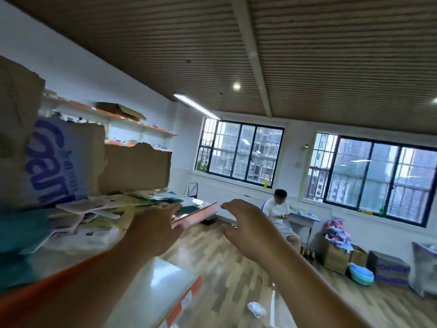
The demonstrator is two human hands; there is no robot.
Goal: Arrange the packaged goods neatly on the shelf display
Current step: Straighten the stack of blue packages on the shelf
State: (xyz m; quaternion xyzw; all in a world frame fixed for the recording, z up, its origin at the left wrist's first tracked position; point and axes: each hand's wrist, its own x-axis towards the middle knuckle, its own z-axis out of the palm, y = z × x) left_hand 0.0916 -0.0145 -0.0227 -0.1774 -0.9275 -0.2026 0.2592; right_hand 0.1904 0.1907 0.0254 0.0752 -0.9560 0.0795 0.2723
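Pink-and-green flat packets [94, 209] lie jumbled; left hand [153, 226] spread over them, right hand [246, 223] spread, empty: better to square edges gently.

Nothing fancy, just bare skin: the left hand [153, 229] and right hand [248, 227] were uncovered, both forearms [305, 278] bare right to the near edge, slightly motion-blurred.

Flat pink, cream and green packets [79, 206], loosely heaped, on orange-edged shelf [197, 216]

Left hand [153, 229] flat above scattered packets [94, 209] (blurred) on shelf [198, 215]; right hand [246, 223] midair, fingers relaxed.
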